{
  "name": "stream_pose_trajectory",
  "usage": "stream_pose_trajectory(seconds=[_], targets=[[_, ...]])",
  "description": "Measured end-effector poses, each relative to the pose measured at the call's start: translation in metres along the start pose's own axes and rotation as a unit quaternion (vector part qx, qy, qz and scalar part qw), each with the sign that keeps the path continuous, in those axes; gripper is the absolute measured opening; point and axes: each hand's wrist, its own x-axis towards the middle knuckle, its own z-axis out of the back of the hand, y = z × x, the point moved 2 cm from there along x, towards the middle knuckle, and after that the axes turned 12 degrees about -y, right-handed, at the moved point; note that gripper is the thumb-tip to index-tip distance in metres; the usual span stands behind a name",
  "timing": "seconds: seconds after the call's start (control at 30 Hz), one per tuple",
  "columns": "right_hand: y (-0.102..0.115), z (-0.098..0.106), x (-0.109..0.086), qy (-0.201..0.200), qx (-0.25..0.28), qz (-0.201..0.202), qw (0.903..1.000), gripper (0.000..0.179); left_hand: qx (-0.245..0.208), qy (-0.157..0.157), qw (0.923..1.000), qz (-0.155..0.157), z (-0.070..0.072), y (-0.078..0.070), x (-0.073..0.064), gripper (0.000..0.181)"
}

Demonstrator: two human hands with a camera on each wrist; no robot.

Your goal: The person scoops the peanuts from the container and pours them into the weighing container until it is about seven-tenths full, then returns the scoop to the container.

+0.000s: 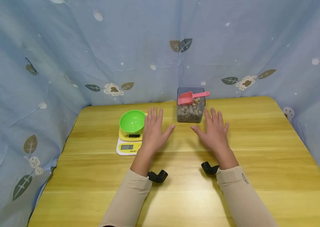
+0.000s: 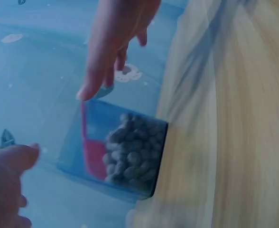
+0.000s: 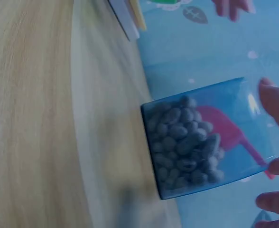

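Observation:
My left hand [image 1: 153, 132] is held over the table with straight fingers and thumb spread, overlapping the right side of a yellow-and-white kitchen scale [image 1: 127, 147]. A green bowl [image 1: 132, 121] sits on the scale, whose display reads 0.0. My right hand [image 1: 215, 134] is spread the same way, its fingertips close to the right side of a clear square container [image 1: 179, 118]. Small rounded nut-like pieces [image 3: 182, 142] partly fill that container. A pink scoop [image 1: 186, 98] lies in its top, handle reaching past the right rim. Both hands hold nothing.
The wooden table [image 1: 262, 151] ends at the back against a blue patterned curtain [image 1: 148, 47], which also hangs along both sides. A black wrist mount [image 1: 158, 176] sticks out inward from the left wrist, and another mount [image 1: 209, 168] from the right.

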Motion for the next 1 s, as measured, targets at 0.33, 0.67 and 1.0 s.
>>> stream_pose_trajectory(seconds=[0.33,0.67,1.0], targets=[[-0.003,-0.007,0.026,-0.035,0.176,-0.044,0.9827,0.094,-0.217,0.009,0.9740,0.063,-0.022,-0.018,0.030,0.082],[0.003,-0.010,0.044,-0.032,0.285,-0.083,0.9545,0.084,-0.363,0.030,0.9231,0.123,-0.051,-0.026,0.055,0.068],[0.004,-0.008,0.035,-0.051,0.291,-0.088,0.9512,0.072,-0.366,-0.027,0.9180,0.151,-0.055,-0.028,0.050,0.052]])
